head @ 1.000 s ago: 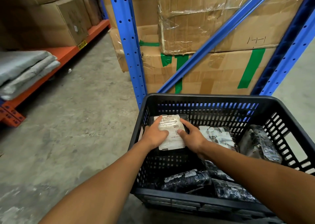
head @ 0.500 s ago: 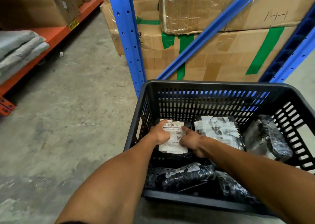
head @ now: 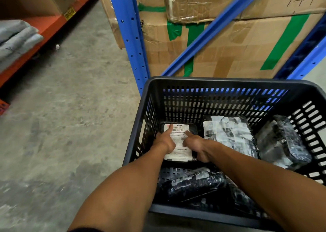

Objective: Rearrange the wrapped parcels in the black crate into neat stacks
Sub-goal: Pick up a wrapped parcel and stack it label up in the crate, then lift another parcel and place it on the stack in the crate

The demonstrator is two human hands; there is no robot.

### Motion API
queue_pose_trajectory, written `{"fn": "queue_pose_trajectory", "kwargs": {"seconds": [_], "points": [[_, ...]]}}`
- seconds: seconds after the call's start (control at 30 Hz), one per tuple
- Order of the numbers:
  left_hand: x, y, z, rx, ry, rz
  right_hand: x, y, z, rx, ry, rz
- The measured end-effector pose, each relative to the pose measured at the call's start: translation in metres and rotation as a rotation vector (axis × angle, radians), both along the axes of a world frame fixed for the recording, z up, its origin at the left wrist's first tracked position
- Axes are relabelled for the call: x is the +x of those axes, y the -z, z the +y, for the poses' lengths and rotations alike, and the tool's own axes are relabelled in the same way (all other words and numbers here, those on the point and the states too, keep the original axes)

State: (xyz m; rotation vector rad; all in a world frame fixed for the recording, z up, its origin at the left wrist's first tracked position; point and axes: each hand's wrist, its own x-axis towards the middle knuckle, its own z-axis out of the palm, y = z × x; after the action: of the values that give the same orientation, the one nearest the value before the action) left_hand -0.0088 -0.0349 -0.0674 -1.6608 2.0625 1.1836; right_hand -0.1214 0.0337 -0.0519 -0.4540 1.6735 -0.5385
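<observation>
**Both hands on the labelled parcel in the crate's far-left corner**

We take the black crate (head: 229, 85) as our landmark. Inside it, in the far-left corner, lies a flat black-wrapped parcel with a white shipping label (head: 178, 141) facing up. Our left hand (head: 165, 141) clasps its left edge, thumb pressed on the top of the label; our right hand (head: 195, 144) grips its right edge, thumb laid across the label, the other fingers curled down the side out of sight. So both hands are closed on this one parcel, which sits low in the crate; we cannot tell whether it rests on the crate floor or on another parcel.

Just beside it, along the crate's far wall, a second parcel (head: 229, 133) lies flat, covered in torn white label scraps. Against the crate's right wall a bulky shiny black parcel (head: 282, 141) leans tilted. Near the crate's front wall, between our forearms, a black bundle (head: 194, 184) lies skewed.

Behind the crate stand a blue rack upright (head: 128, 34) and taped cardboard boxes (head: 238, 46); to the crate's left is bare concrete floor (head: 70, 108).
</observation>
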Motion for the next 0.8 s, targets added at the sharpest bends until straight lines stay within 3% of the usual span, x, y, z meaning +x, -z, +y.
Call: {"fn": "queue_pose_trajectory", "kwargs": {"seconds": [0.13,0.23,0.37,0.47,0.53,0.63,0.8], "points": [[-0.014,-0.020,0.000,-0.246,0.140,-0.164,-0.011,-0.028,-0.005,0.039,-0.016,0.019],[-0.033,-0.041,0.000,-0.384,0.123,0.022,-0.041,-0.057,-0.004,-0.077,0.074,0.043],[-0.070,-0.059,0.025,-0.177,-0.004,0.425,-0.093,-0.069,0.011,-0.271,0.293,0.445],[-0.086,-0.058,0.050,-0.103,0.124,0.435,-0.118,-0.051,0.040,-0.131,0.162,0.742],[-0.091,-0.053,0.062,-0.072,0.236,0.388,-0.124,-0.039,0.058,-0.083,0.049,0.676],[-0.094,-0.051,0.069,-0.072,0.321,0.349,-0.118,-0.034,0.074,-0.112,0.116,0.402],[-0.092,-0.055,0.073,0.015,0.342,0.321,-0.125,-0.046,0.069,-0.242,0.336,0.380]]}}
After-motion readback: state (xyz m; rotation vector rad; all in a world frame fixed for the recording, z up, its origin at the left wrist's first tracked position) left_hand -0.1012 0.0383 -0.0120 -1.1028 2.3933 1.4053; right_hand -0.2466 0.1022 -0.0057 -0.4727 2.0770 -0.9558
